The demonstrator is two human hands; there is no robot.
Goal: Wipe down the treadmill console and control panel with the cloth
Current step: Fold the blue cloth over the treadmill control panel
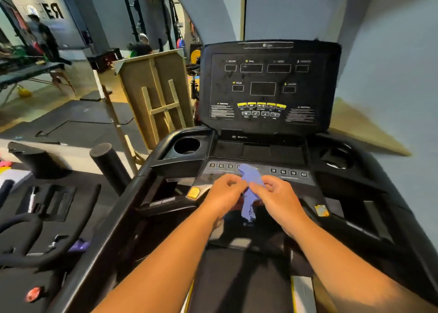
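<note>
Gym floor with dark mats stretches off to the left, racks and a person (pixel 43 36) standing far back; a pale wall rises on the right. Wooden frame (pixel 156 92) leans just left of the treadmill. Treadmill console (pixel 269 85) stands upright at centre, black, screen windows dark, surface smudged and dusty; a row of yellow buttons (pixel 261 105) sits low on its face with caution text on either side. Below it, the control panel (pixel 291 178) slopes toward the camera, with numbered keys in two groups, left and right. Round cup holder (pixel 186 146) at the left of the deck, another (pixel 336 157) at the right. Both forearms reach in from the bottom edge. Left hand (pixel 225 193) and right hand (pixel 278 197) meet over the middle of the control panel, both with fingers curled, pinching a small blue-purple cloth (pixel 251 182) between them. Cloth is bunched and crumpled; its upper part covers the middle keys, its lower end hangs down between the wrists in front of the dark lower panel. Whether the cloth actually presses on the panel cannot be told. Yellow tabs (pixel 193 192) (pixel 321 210) show on the handlebar either side of the hands. Black exercise machine (pixel 47 215) sits at lower left, blurred.
</note>
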